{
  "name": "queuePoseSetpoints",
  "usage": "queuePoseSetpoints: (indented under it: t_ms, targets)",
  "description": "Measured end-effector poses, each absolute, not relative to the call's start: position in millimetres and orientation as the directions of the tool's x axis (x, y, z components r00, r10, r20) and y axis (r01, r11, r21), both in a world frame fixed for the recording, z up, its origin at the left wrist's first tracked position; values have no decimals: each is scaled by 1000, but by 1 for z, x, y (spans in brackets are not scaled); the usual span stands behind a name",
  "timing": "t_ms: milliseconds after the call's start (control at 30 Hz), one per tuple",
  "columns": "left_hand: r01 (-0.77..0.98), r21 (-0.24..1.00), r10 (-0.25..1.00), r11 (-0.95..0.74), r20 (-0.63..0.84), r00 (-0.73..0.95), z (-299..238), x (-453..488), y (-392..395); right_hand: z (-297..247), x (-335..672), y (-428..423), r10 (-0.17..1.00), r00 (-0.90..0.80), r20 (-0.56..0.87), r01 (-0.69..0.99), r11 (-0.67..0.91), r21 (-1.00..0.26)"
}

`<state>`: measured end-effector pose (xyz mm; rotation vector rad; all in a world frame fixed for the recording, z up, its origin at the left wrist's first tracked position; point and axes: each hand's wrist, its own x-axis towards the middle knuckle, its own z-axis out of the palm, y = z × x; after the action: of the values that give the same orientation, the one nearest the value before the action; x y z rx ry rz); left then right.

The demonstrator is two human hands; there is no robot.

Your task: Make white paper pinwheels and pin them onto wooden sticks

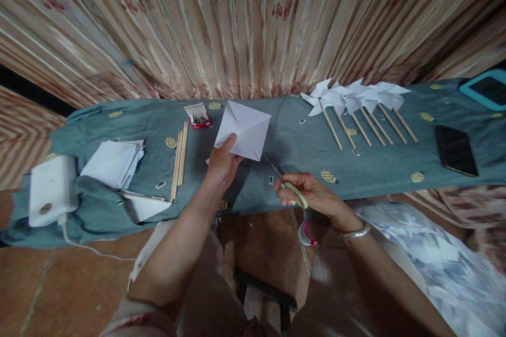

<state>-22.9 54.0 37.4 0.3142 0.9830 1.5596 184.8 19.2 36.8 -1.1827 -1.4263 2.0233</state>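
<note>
My left hand (pixel 222 163) pinches the lower edge of a white creased paper square (pixel 243 129) and holds it above the table. My right hand (pixel 308 193) is closed on the green handles of a pair of scissors (pixel 285 181); their thin blades point up and left toward the paper's lower corner, just short of it. A silver bangle sits on my right wrist.
A long table under a grey-blue cloth (pixel 284 142) carries several finished white paper pinwheels on wooden sticks (pixel 356 108), loose wooden sticks (pixel 179 158), a small red box of pins (pixel 198 116), a stack of white paper squares (pixel 114 163), a white device (pixel 51 189), a black phone (pixel 455 150) and a blue-cased tablet (pixel 486 89). A striped curtain hangs behind.
</note>
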Motion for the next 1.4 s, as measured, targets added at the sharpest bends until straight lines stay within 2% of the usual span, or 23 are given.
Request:
queuePoseSetpoints:
  t_ms: [100, 233, 400, 733, 900, 1000, 1100, 1233, 1400]
  targets:
    - [-670, 739, 919, 76, -312, -240, 36, -23, 54, 43, 191, 26, 799, -472, -372, 151, -343, -927]
    - [-614, 784, 939, 95, -275, -206, 31, -19, 52, 39, 198, 38, 938, -235, -255, 83, -242, -967]
    - [-508, 850, 958, 136, -244, -152, 25, -14, 49, 31, 201, 48, 990, -34, -136, 58, -134, -989]
    - [-332, 918, 966, 216, -251, -66, 14, -9, 43, 36, 190, 51, 994, 0, -113, 9, -113, -994]
    - [-294, 926, 965, 238, -259, -36, 15, -8, 41, 31, 186, 51, 991, -55, -120, -21, -121, -992]
    - [-335, 905, 958, 262, -287, -24, 18, -6, 40, 29, 183, 52, 988, -69, -136, -39, -139, -990]
    - [-458, 835, 946, 307, -319, 52, 25, -4, 41, 29, 178, 52, 988, -45, -150, -68, -153, -986]
    - [-597, 739, 951, 311, -237, 201, 33, -2, 39, 30, 170, 53, 988, 51, -147, -90, -142, -986]
    - [-558, 782, 960, 278, -210, 184, 28, -1, 32, 27, 161, 56, 977, 163, -140, -174, -112, -978]
